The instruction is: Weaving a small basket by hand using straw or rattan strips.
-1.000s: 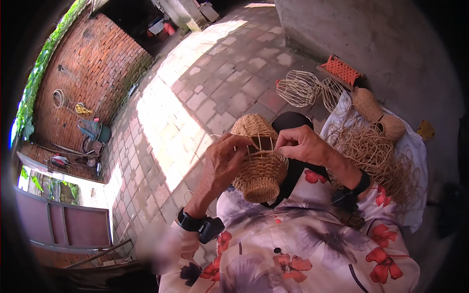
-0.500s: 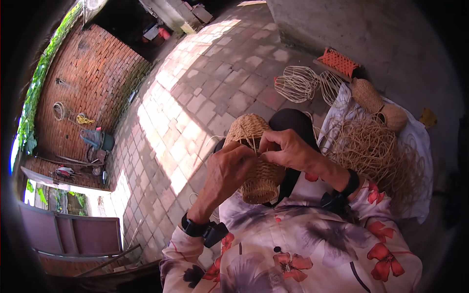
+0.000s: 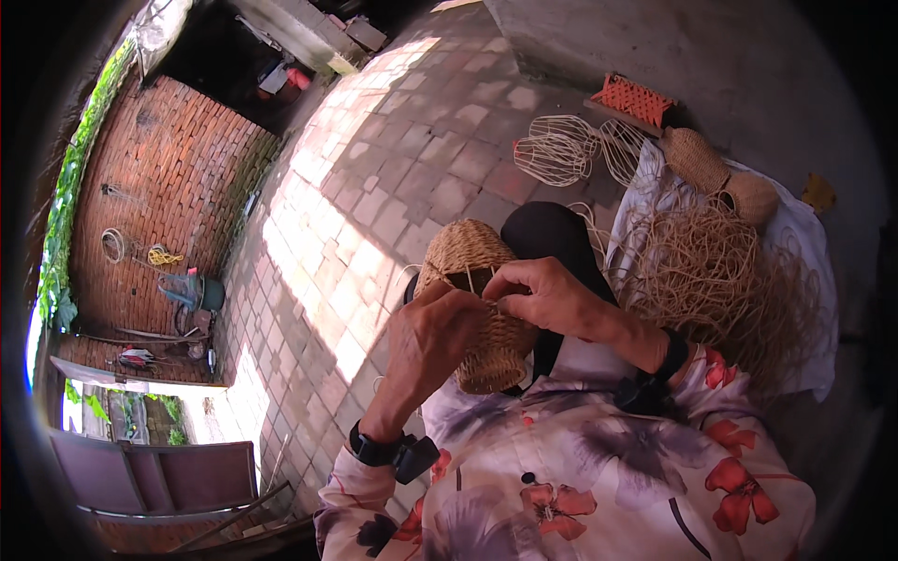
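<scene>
A tan woven basket (image 3: 491, 363) rests on my lap, its narrower round end toward me. Its far part is a rounded woven dome, and between the two parts is a dark gap crossed by a few bare upright strands. My left hand (image 3: 432, 332) is closed at the left of this gap, fingertips against the weave; what they grip is hidden. My right hand (image 3: 552, 297) pinches thumb and forefinger at the gap's near edge, on what looks like a thin strand. The two hands' fingertips nearly meet. Dark bands with small boxes sit on both wrists.
To my right, a heap of loose tan cord (image 3: 697, 271) lies on a white cloth (image 3: 814, 323), with woven pieces (image 3: 694, 159) behind it. Beyond are open wire-like frames (image 3: 557, 150) and a small stool with an orange woven seat (image 3: 631, 98). A brick wall (image 3: 173, 168) stands far left.
The view has shifted slightly. Both hands stay at the gap in the basket; my left fingers have moved a little, and the bare strands in the gap show more plainly.
</scene>
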A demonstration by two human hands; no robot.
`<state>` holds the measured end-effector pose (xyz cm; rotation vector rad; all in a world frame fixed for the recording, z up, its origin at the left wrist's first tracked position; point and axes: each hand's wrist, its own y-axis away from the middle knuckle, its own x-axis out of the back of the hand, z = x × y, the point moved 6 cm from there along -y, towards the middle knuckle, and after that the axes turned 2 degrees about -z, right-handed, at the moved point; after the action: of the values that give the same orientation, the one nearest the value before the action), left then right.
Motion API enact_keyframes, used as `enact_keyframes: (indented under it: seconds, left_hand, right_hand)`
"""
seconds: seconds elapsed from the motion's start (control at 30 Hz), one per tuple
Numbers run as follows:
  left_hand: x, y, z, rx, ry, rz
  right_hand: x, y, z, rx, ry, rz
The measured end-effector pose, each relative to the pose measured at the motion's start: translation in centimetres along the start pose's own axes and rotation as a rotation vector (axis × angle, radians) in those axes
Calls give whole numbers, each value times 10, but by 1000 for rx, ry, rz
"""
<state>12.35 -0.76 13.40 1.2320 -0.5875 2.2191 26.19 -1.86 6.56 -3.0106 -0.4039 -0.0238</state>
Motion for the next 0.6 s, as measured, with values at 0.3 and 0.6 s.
enact_keyframes:
  seconds: [0.3, 0.6]
  left_hand:
    - [3, -7, 11, -48, 17, -32]
    - [-1, -8, 5, -55, 19, -4]
  right_hand:
    - [-5, -1, 12, -61, -145, -32]
    - [3, -1, -2, 274, 188, 93]
